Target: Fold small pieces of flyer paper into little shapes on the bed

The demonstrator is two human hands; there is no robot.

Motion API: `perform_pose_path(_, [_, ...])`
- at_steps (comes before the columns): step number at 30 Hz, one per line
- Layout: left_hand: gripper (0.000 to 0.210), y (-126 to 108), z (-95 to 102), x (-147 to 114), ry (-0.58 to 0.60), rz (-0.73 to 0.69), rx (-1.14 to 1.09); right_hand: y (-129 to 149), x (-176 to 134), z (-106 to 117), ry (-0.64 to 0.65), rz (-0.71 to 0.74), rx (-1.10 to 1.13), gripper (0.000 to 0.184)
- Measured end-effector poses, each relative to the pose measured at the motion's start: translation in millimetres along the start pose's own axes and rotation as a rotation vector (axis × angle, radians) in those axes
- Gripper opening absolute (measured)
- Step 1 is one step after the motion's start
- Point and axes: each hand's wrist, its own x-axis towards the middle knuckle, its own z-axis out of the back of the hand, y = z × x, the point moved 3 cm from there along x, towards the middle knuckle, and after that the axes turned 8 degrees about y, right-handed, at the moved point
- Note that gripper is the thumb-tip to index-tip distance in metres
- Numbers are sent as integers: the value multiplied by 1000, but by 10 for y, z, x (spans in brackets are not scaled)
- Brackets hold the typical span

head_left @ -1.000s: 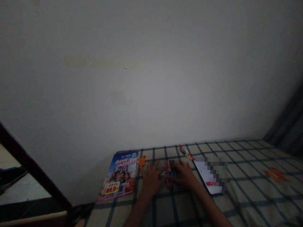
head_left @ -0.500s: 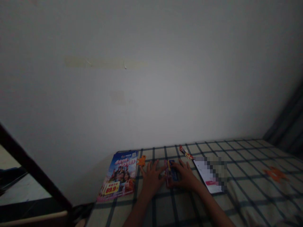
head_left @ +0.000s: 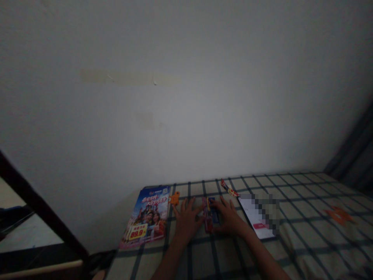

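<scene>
A small pink-and-blue printed piece, which looks like folded paper, lies on the checked cloth between my hands. My left hand presses its pink left edge with thumb and forefinger, the other fingers spread on the cloth. From the other side, my right hand has thumb and forefinger on the blue part and covers some of it. Just beyond my left fingers is an orange cut-out figure. A phone with a lit, partly blurred screen lies beside my right hand.
Printed flyers are stacked at the left edge of the checked cloth. A red-and-yellow printed strip touches the phone's top. An orange cut-out lies far right. Behind stands a grey wall; a dark bar slants at left.
The printed piece has shifted very slightly and a little more of its blue part shows. Both hands stay in nearly the same place.
</scene>
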Motion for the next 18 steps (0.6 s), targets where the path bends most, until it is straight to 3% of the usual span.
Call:
perform_pose_path(7, [45,-11,-10,-13,-18,-30,33,4,3,-24,-41,-9,-53,63])
perform_pose_path(13, [60,-27,-10,-23,24,-42,4,10,14,-49,-67,-10,-73,60])
perform_pose_path(18, [57,17,-39,0,15,-58,-18,-5,29,-54,-42,-15,-43,61])
